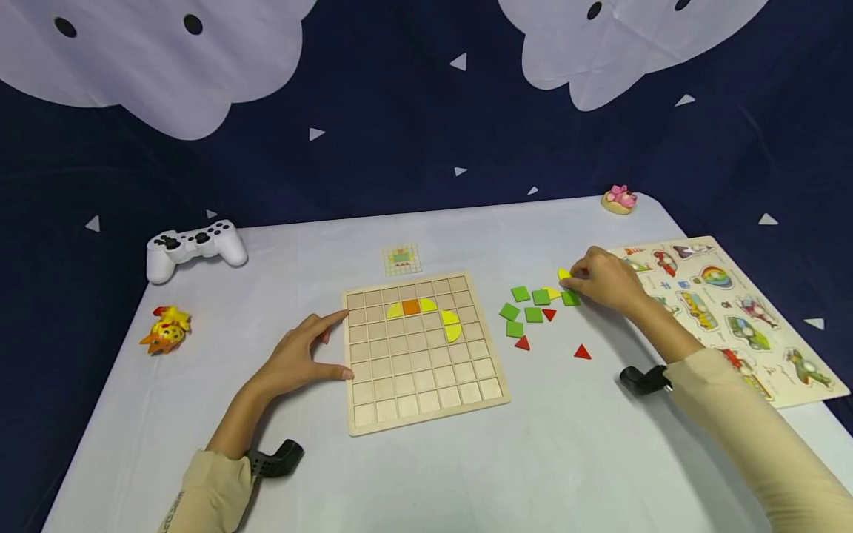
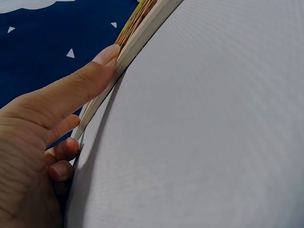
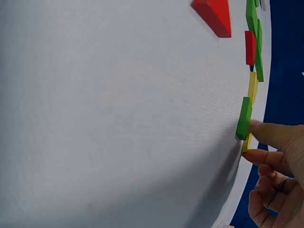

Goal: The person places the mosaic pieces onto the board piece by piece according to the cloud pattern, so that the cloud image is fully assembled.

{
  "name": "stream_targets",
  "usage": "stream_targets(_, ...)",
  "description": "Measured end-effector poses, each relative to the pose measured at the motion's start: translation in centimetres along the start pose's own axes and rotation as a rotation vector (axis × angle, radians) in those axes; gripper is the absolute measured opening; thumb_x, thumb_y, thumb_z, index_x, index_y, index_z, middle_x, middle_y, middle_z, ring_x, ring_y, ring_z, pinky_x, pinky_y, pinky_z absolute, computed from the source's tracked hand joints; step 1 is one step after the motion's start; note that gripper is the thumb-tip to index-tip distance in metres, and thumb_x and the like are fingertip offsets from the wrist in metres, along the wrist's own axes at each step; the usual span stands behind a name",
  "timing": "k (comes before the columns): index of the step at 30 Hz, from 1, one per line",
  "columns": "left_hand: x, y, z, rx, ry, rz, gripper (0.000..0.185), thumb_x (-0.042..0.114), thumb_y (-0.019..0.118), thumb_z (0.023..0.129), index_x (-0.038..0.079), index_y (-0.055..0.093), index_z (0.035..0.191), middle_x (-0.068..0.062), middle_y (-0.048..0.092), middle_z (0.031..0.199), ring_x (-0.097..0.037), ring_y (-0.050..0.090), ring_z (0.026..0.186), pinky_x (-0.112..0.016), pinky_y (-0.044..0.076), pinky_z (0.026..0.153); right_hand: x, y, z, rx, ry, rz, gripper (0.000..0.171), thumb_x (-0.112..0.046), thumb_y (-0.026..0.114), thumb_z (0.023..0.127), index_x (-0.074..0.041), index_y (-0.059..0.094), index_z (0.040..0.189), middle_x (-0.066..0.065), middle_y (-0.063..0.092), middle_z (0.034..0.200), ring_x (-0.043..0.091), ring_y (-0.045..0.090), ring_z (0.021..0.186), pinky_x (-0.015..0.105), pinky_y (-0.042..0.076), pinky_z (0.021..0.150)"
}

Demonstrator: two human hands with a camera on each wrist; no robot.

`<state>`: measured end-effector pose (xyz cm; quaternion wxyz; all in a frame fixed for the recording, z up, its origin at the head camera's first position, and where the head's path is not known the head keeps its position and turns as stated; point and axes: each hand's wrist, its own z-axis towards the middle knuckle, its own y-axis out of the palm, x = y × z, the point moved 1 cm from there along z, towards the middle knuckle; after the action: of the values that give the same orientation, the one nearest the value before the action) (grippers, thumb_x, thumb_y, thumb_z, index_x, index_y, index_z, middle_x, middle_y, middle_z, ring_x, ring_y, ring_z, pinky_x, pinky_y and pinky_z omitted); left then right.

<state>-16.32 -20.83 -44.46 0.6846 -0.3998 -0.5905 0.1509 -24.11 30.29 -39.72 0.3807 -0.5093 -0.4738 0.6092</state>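
A wooden grid board point(image 1: 426, 360) lies on the table, holding an orange square point(image 1: 411, 306) and several yellow quarter-circle pieces point(image 1: 451, 333). My left hand point(image 1: 298, 359) touches the board's left edge with thumb and index fingertips spread apart; the left wrist view shows the thumb point(image 2: 80, 85) against that edge. To the right of the board, my right hand point(image 1: 605, 280) pinches a yellow piece point(image 3: 246, 144) between thumb and index finger. Beside its fingertips lie a green square point(image 1: 570, 298) and another yellow piece point(image 1: 552, 293), near more green squares point(image 1: 534, 314) and red triangles point(image 1: 583, 352).
A small pattern card point(image 1: 401, 259) lies behind the board. On the right is a picture puzzle board point(image 1: 726, 311), partly under the right arm. A white game controller point(image 1: 195, 250), a yellow-orange figurine point(image 1: 168, 330) and a pink ornament point(image 1: 619, 199) stand around the table.
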Motion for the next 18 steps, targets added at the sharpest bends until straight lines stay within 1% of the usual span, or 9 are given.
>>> stream_targets(4, -0.02, -0.02, 0.02, -0.003, -0.003, 0.002, 0.102, 0.042, 0.091, 0.066, 0.016, 0.042, 0.152, -0.002, 0.042, 0.092, -0.017, 0.039, 0.083, -0.037, 0.032, 0.078, -0.03, 0.07, -0.05, 0.034, -0.001, -0.010, 0.030, -0.027, 0.076, 0.087, 0.003, 0.075, 0.095, 0.015, 0.058, 0.089, 0.027, 0.055, 0.078, 0.043, 0.043, 0.063)
stream_targets(7, -0.02, -0.02, 0.01, -0.001, -0.001, 0.002, 0.102, 0.042, 0.091, 0.066, 0.016, 0.042, 0.152, -0.002, 0.042, 0.092, -0.017, 0.039, 0.083, -0.037, 0.032, 0.077, -0.05, -0.11, -0.02, 0.038, -0.011, 0.002, 0.030, -0.024, 0.075, 0.087, 0.002, 0.075, 0.104, 0.016, 0.058, 0.092, 0.028, 0.055, 0.080, 0.043, 0.043, 0.063)
stream_targets(10, 0.04, -0.06, -0.01, 0.001, 0.002, 0.000, 0.102, 0.041, 0.091, 0.065, 0.016, 0.043, 0.151, -0.002, 0.042, 0.092, -0.018, 0.039, 0.083, -0.037, 0.032, 0.078, 0.01, -0.34, 0.09, -0.005, -0.012, 0.018, 0.034, -0.021, 0.074, 0.088, -0.001, 0.072, 0.116, 0.018, 0.057, 0.097, 0.030, 0.056, 0.084, 0.042, 0.043, 0.065)
stream_targets(12, 0.03, -0.06, -0.03, 0.001, 0.002, -0.003, 0.102, 0.041, 0.091, 0.065, 0.016, 0.043, 0.151, -0.002, 0.042, 0.092, -0.018, 0.039, 0.083, -0.037, 0.032, 0.078, 0.08, -0.44, 0.18, -0.044, -0.015, 0.027, 0.036, -0.020, 0.072, 0.088, -0.002, 0.071, 0.119, 0.020, 0.057, 0.101, 0.032, 0.057, 0.087, 0.045, 0.045, 0.067)
stream_targets(15, -0.02, -0.02, -0.03, -0.002, 0.000, 0.001, 0.102, 0.042, 0.091, 0.066, 0.016, 0.043, 0.152, -0.002, 0.042, 0.092, -0.018, 0.039, 0.083, -0.037, 0.032, 0.078, 0.13, -0.43, 0.22, -0.077, -0.016, 0.026, 0.033, -0.020, 0.072, 0.089, -0.002, 0.072, 0.117, 0.022, 0.057, 0.105, 0.034, 0.057, 0.090, 0.048, 0.046, 0.071)
stream_targets(18, -0.10, 0.02, -0.02, -0.002, -0.001, 0.005, 0.102, 0.043, 0.091, 0.066, 0.017, 0.042, 0.152, -0.002, 0.042, 0.093, -0.018, 0.039, 0.084, -0.037, 0.032, 0.078, 0.10, -0.30, 0.23, -0.068, -0.033, 0.018, 0.031, -0.020, 0.073, 0.089, 0.001, 0.074, 0.112, 0.021, 0.058, 0.105, 0.034, 0.058, 0.095, 0.052, 0.047, 0.076)
